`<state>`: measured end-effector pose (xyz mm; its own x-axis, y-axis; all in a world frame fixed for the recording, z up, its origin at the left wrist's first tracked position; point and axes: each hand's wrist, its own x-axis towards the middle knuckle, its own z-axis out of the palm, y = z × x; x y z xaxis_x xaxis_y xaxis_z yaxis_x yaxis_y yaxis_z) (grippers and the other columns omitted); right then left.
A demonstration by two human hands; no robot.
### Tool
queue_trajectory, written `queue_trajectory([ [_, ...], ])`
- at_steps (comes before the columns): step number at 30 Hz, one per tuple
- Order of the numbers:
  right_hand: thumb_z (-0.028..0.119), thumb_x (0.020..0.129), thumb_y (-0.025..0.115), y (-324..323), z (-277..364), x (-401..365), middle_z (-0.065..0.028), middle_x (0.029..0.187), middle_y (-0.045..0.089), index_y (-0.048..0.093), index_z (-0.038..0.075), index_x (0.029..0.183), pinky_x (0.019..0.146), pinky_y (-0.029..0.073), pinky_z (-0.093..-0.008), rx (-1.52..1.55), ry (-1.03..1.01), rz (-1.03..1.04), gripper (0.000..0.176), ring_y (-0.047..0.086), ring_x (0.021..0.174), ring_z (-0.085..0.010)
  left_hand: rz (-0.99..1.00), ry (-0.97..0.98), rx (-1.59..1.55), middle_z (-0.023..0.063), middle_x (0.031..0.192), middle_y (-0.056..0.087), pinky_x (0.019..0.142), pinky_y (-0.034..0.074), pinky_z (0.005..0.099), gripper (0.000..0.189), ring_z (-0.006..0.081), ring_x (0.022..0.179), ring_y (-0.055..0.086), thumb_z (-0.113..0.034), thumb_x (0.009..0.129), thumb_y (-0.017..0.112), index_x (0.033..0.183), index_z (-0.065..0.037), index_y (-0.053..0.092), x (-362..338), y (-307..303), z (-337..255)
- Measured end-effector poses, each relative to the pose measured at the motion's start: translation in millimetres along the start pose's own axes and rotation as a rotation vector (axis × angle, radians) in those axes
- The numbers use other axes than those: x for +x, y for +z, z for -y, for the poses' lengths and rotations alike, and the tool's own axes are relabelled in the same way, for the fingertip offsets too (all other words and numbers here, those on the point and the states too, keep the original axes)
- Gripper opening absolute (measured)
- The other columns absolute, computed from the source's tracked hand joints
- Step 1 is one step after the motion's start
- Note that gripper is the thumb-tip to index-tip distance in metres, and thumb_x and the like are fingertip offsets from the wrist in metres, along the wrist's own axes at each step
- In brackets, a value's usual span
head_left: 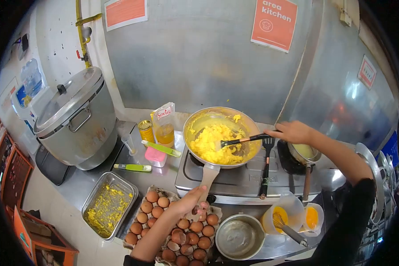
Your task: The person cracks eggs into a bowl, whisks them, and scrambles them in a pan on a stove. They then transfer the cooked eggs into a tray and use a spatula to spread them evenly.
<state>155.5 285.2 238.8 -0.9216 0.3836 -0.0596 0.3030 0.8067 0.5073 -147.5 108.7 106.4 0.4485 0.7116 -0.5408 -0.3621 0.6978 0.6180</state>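
Observation:
My left hand (188,205) is closed around the pale handle of a frying pan (252,120) on the stove. Scrambled eggs (213,142), yellow and in soft lumps, fill much of the pan. In my right hand (293,133) is a black spatula (246,139) with a copper-coloured band, held by the end of its handle. Its head reaches into the eggs and is partly hidden by them. Below my left hand and forearm lies a carton tray of brown eggs (147,207), with some cracked shells among them.
A gas stove (190,177) carries a slotted turner (266,168) and a small saucepan (307,160). In front stand an empty pot (239,237) and jugs of beaten egg (292,204), one with a whisk (290,230). Leftward are a metal tray (106,208), oil pouch (165,133) and large cooker (77,124).

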Motion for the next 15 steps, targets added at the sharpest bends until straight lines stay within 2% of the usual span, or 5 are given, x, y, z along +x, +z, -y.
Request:
queue_trajectory([
  [1,0.015,0.075,0.046,-16.5,9.8,-11.8,-0.0093,0.069,0.051,0.040,0.023,0.117,0.054,0.043,-0.0384,0.085,0.199,0.197,0.042,0.055,0.063,-0.0257,0.024,0.024,0.043,-0.0008,0.056,0.031,0.039,0.031,0.0208,0.027,0.0082,0.045,0.032,-0.035,0.086,0.036,0.103,-0.015,0.031,5.5,-6.4,2.4],
  [4,0.018,0.070,0.051,-56.4,31.9,-28.9,-0.0081,0.069,0.056,0.044,0.019,0.115,0.051,0.043,-0.0372,0.223,0.363,0.098,0.046,0.055,0.060,-0.0285,0.049,0.048,0.061,-0.0017,0.055,0.031,0.038,0.031,0.0208,0.027,0.0082,0.044,0.032,-0.035,0.086,0.035,0.103,-0.015,0.031,0.5,-1.5,4.3],
  [8,0.020,0.070,0.053,-82.9,66.7,-15.0,-0.0117,0.068,0.058,0.050,0.017,0.107,0.052,0.045,-0.0385,0.126,0.456,0.292,0.038,0.056,0.063,-0.0294,0.113,0.070,0.085,-0.0017,0.055,0.031,0.039,0.036,0.0218,0.022,0.0086,0.043,0.033,-0.034,0.086,0.033,0.098,-0.015,0.032,1.1,-4.7,5.7],
  [10,0.018,0.072,0.052,-79.3,92.6,2.3,-0.0139,0.066,0.056,0.051,0.014,0.104,0.052,0.045,-0.0391,0.243,0.360,0.408,0.032,0.056,0.061,-0.0295,0.153,0.083,0.074,-0.0014,0.055,0.032,0.039,0.037,0.0224,0.020,0.0088,0.043,0.033,-0.034,0.086,0.033,0.093,-0.015,0.030,7.7,-11.0,5.7],
  [15,0.013,0.070,0.053,-32.9,132.9,80.3,-0.0155,0.066,0.057,0.050,0.001,0.089,0.051,0.046,-0.0363,0.258,0.346,0.096,0.023,0.058,0.060,-0.0288,0.141,0.116,0.164,-0.0011,0.056,0.033,0.040,0.037,0.0230,0.020,0.0088,0.043,0.034,-0.034,0.086,0.033,0.091,-0.015,0.029,2.8,-8.8,4.5],
])
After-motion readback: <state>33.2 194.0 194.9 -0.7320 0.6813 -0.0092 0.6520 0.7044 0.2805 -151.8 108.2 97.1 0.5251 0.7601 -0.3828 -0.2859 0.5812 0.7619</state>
